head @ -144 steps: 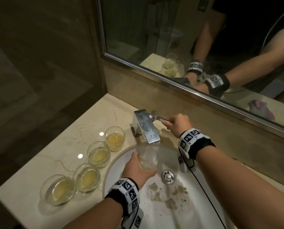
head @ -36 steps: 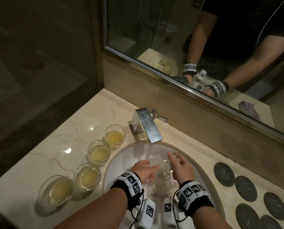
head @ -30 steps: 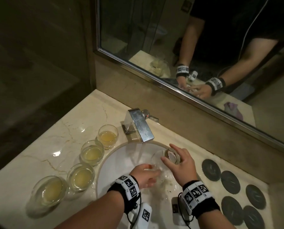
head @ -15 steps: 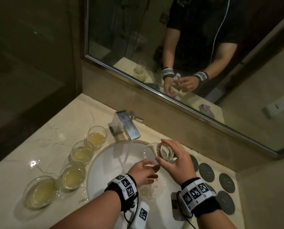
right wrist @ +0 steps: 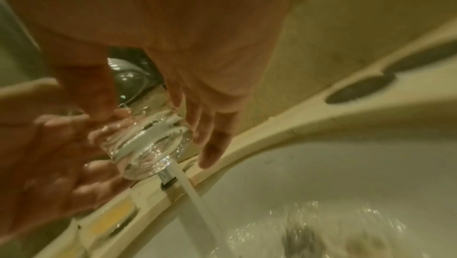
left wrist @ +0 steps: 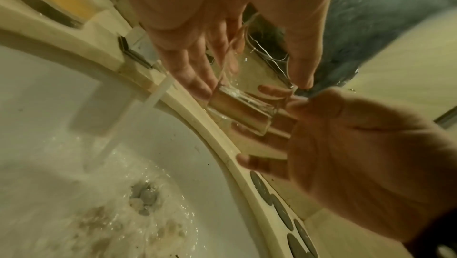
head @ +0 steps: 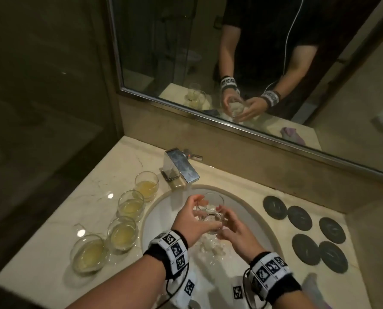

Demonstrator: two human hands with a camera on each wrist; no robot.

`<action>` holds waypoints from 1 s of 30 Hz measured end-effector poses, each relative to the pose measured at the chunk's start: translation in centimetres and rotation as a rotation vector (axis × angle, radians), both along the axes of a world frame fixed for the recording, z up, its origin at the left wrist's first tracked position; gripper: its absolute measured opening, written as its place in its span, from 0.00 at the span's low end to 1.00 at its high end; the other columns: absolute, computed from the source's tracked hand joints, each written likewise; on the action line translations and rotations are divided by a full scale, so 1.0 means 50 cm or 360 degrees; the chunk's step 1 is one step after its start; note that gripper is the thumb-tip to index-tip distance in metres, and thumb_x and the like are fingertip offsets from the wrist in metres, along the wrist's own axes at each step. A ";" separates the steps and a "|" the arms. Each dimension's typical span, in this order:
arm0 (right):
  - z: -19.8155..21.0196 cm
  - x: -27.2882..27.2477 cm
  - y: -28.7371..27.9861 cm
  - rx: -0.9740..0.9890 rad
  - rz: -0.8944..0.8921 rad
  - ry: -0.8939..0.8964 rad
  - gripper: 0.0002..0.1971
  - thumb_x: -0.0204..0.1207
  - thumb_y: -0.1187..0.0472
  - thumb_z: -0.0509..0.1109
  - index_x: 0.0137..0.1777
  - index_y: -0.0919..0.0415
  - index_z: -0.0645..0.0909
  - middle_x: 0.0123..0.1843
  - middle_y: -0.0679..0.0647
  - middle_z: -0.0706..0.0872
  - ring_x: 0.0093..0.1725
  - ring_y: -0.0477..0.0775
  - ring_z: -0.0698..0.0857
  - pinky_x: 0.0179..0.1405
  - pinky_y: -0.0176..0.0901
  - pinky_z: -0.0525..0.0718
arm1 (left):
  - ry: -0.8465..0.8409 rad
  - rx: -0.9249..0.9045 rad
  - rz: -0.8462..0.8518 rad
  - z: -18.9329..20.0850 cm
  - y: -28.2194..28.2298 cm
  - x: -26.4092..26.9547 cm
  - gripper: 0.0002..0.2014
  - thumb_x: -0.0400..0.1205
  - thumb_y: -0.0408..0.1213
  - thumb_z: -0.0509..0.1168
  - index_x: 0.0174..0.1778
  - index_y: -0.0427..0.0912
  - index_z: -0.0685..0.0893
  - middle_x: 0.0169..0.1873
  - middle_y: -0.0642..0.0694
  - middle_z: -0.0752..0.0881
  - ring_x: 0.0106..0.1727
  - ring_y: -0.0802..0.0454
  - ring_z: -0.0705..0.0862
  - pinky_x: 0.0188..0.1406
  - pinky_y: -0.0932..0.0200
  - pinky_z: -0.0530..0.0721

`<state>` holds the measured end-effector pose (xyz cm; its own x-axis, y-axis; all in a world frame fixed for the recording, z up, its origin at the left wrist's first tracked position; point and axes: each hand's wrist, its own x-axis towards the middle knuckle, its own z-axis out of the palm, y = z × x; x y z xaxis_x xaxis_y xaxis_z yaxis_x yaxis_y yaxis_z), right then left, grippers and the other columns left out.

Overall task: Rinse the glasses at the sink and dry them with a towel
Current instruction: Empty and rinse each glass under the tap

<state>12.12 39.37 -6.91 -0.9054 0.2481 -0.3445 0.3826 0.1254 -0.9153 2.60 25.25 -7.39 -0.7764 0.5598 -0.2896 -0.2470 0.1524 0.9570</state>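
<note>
Lifted clear of the running tap (head: 181, 167), the glass (head: 209, 211) now sits cupped between left hand (head: 191, 221) and right hand (head: 235, 230), rinsing apparently finished, drying next.

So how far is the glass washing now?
Done: nothing finished. In hand: left hand and right hand hold one clear empty glass over the white sink, tap running. Left: four round glasses of yellow liquid wait; drying not begun.
</note>
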 end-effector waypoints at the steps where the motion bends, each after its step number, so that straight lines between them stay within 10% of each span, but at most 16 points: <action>1: 0.004 -0.003 0.000 0.0222 0.0086 0.0008 0.33 0.68 0.55 0.76 0.70 0.36 0.67 0.68 0.44 0.80 0.63 0.42 0.83 0.60 0.44 0.85 | 0.0032 -0.0047 -0.0005 0.002 -0.003 0.000 0.43 0.58 0.46 0.83 0.68 0.57 0.71 0.61 0.58 0.80 0.58 0.59 0.83 0.57 0.51 0.87; 6: 0.014 -0.035 -0.017 0.0670 0.0071 0.0191 0.50 0.57 0.49 0.84 0.78 0.43 0.60 0.65 0.38 0.76 0.64 0.37 0.77 0.62 0.35 0.78 | 0.0066 -0.0125 0.0018 0.019 0.001 0.008 0.44 0.54 0.50 0.81 0.66 0.57 0.70 0.61 0.56 0.80 0.57 0.58 0.83 0.55 0.48 0.88; 12: -0.018 -0.094 0.001 0.0695 -0.0198 0.0186 0.43 0.56 0.55 0.86 0.69 0.49 0.65 0.57 0.42 0.80 0.55 0.42 0.81 0.60 0.42 0.82 | 0.0041 -0.0381 -0.0021 0.004 -0.031 0.002 0.43 0.69 0.52 0.79 0.77 0.55 0.63 0.66 0.58 0.73 0.67 0.53 0.78 0.66 0.54 0.80; 17: -0.027 -0.192 0.047 0.0687 -0.0459 0.0146 0.41 0.60 0.57 0.86 0.69 0.57 0.65 0.59 0.49 0.79 0.57 0.50 0.81 0.59 0.40 0.80 | -0.0093 -0.0584 0.0096 -0.038 -0.093 0.012 0.30 0.73 0.54 0.75 0.68 0.50 0.72 0.55 0.53 0.83 0.53 0.56 0.85 0.44 0.62 0.83; 24: -0.073 -0.321 0.106 0.0823 -0.0477 0.0068 0.41 0.57 0.53 0.87 0.66 0.57 0.67 0.61 0.55 0.78 0.57 0.54 0.79 0.59 0.43 0.81 | -0.0148 -0.0649 0.0190 -0.086 -0.150 0.022 0.23 0.73 0.56 0.74 0.60 0.56 0.74 0.50 0.54 0.87 0.50 0.55 0.87 0.58 0.50 0.85; 30: -0.108 -0.371 0.120 0.0830 -0.0493 0.0027 0.42 0.57 0.47 0.86 0.66 0.58 0.66 0.58 0.54 0.82 0.55 0.59 0.85 0.56 0.51 0.85 | -0.0197 -0.0618 0.0261 -0.094 -0.170 0.026 0.21 0.73 0.55 0.74 0.57 0.56 0.75 0.48 0.53 0.88 0.46 0.52 0.90 0.46 0.59 0.87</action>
